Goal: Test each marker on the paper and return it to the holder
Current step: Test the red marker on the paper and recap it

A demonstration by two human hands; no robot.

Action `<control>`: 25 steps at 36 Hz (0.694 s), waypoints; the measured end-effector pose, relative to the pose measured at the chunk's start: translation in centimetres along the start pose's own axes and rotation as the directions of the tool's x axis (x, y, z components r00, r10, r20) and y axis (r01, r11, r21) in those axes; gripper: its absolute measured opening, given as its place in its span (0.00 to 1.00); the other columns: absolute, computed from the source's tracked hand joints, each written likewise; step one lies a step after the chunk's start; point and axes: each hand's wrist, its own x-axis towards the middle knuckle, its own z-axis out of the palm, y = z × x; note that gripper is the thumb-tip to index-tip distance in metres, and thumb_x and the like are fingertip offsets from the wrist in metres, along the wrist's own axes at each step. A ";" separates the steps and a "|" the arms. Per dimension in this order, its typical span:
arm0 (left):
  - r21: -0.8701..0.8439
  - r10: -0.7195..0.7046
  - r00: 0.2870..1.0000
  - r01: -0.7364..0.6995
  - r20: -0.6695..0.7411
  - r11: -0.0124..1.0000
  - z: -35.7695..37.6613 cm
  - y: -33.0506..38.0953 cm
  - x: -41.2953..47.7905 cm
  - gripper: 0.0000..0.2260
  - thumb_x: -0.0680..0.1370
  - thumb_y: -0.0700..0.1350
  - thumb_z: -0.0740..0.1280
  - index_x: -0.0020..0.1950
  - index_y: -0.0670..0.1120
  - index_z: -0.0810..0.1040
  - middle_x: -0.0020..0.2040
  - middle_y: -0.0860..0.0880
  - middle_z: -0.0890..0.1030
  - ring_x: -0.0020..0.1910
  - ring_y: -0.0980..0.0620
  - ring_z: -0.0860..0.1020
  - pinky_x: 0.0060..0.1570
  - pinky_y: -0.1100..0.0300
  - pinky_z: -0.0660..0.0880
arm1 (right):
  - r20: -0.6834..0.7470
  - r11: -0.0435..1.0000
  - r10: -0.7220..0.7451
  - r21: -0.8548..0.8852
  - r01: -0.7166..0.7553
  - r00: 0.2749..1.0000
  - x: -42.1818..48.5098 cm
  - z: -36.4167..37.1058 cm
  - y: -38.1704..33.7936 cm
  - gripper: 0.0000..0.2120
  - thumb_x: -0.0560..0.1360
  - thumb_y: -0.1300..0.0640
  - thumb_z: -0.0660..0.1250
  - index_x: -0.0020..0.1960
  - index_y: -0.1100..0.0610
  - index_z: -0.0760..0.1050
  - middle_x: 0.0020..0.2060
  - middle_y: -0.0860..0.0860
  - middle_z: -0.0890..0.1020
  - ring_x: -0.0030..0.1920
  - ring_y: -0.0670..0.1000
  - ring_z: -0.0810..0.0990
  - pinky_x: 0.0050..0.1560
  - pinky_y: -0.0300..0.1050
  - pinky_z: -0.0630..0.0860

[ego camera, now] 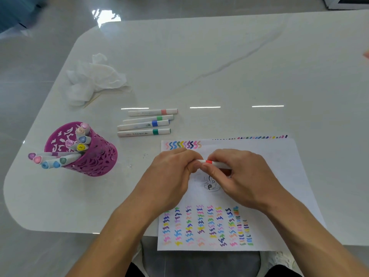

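– Marker (214, 163) axis?
– Left to right over the paper (279, 176), both hands curled on it: left hand (171, 172) grips the hidden left end, right hand (239, 176) pinches the barrel by the red band
– Holder (95, 158)?
– Well apart on the surface (199, 66), off to the left; left hand is nearer

Worktop (239, 66), white, marble-veined, rounded corners, is carrying:
- a purple cut-out holder (95, 158), standing at the left;
- four capped markers (144, 122), lying side by side near the centre;
- a crumpled tissue (93, 78), lying behind them;
- a sheet of paper (279, 156) with coloured squiggles, overhanging the near edge.
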 end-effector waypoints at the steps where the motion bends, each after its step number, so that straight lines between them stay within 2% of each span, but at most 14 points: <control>1: -0.010 0.003 1.000 -0.003 -0.014 1.000 0.0 0.0 0.0 0.11 0.82 0.50 0.59 0.57 0.54 0.81 0.41 0.62 0.74 0.37 0.64 0.73 0.41 0.73 0.67 | -0.002 1.000 0.003 -0.008 -0.003 1.000 0.0 0.0 -0.1 0.22 0.79 0.30 0.55 0.46 0.44 0.78 0.35 0.40 0.80 0.33 0.44 0.75 0.35 0.45 0.75; 8: -0.051 -0.006 0.996 0.002 -0.087 0.999 0.0 0.0 0.0 0.09 0.82 0.44 0.64 0.52 0.53 0.84 0.36 0.63 0.76 0.39 0.61 0.78 0.39 0.74 0.70 | 0.011 1.000 0.018 -0.022 -0.017 1.000 -0.1 0.1 -0.4 0.26 0.79 0.29 0.50 0.43 0.47 0.76 0.29 0.45 0.79 0.30 0.48 0.76 0.33 0.46 0.73; 11: -0.056 -0.012 0.993 0.005 -0.118 0.998 0.1 0.0 0.0 0.09 0.81 0.42 0.66 0.50 0.53 0.84 0.36 0.61 0.78 0.38 0.61 0.78 0.40 0.69 0.73 | -0.009 0.999 0.030 -0.041 -0.030 1.000 -0.1 0.0 -0.3 0.26 0.79 0.28 0.50 0.39 0.48 0.72 0.25 0.47 0.75 0.28 0.49 0.74 0.31 0.46 0.72; 14: -0.046 -0.022 0.989 0.015 -0.143 0.999 -0.1 0.1 -0.1 0.09 0.81 0.43 0.66 0.52 0.54 0.85 0.37 0.63 0.76 0.36 0.67 0.75 0.40 0.76 0.70 | -0.031 0.998 0.042 -0.042 -0.043 0.999 -0.2 0.1 -0.2 0.28 0.78 0.27 0.50 0.35 0.48 0.68 0.22 0.47 0.70 0.25 0.49 0.71 0.29 0.46 0.70; 16: -0.058 -0.041 0.988 0.032 -0.147 0.998 -0.1 0.2 0.0 0.08 0.81 0.46 0.66 0.53 0.54 0.85 0.38 0.66 0.75 0.36 0.69 0.75 0.41 0.78 0.68 | -0.037 0.998 0.062 -0.028 -0.063 0.997 -0.2 0.1 -0.3 0.28 0.79 0.27 0.51 0.36 0.49 0.69 0.23 0.47 0.71 0.26 0.49 0.72 0.30 0.47 0.72; 18: -0.070 -0.060 0.985 0.049 -0.160 0.996 0.0 0.3 0.1 0.08 0.81 0.48 0.65 0.54 0.55 0.84 0.38 0.66 0.75 0.39 0.67 0.75 0.42 0.77 0.68 | -0.005 0.994 0.111 -0.004 -0.111 0.994 -0.2 -0.2 -0.4 0.27 0.80 0.29 0.53 0.39 0.49 0.72 0.24 0.47 0.73 0.28 0.48 0.74 0.33 0.48 0.74; 21: -0.050 -0.083 0.975 0.074 -0.205 0.996 0.1 0.1 0.2 0.07 0.81 0.50 0.65 0.54 0.54 0.83 0.43 0.62 0.80 0.43 0.62 0.76 0.43 0.75 0.68 | 0.051 0.975 0.189 0.108 -0.194 0.981 0.0 -0.9 -0.5 0.18 0.79 0.33 0.56 0.51 0.45 0.76 0.26 0.45 0.75 0.30 0.44 0.76 0.35 0.46 0.72; 23: -0.039 -0.115 0.965 0.108 -0.235 0.993 -0.1 -0.2 0.3 0.07 0.81 0.50 0.65 0.55 0.53 0.83 0.47 0.60 0.82 0.44 0.61 0.77 0.43 0.76 0.67 | 0.058 0.943 0.227 0.235 -0.234 0.972 0.2 -1.1 -0.4 0.11 0.82 0.40 0.59 0.58 0.43 0.73 0.30 0.46 0.78 0.33 0.45 0.78 0.38 0.45 0.74; 25: -0.045 -0.147 0.955 0.140 -0.258 0.989 -0.3 -0.6 0.3 0.08 0.81 0.51 0.66 0.57 0.54 0.82 0.47 0.61 0.81 0.42 0.62 0.76 0.42 0.77 0.67 | 0.052 0.893 0.267 0.363 -0.267 0.962 0.3 -1.2 -0.1 0.07 0.84 0.48 0.61 0.61 0.43 0.68 0.38 0.46 0.83 0.37 0.44 0.79 0.42 0.39 0.74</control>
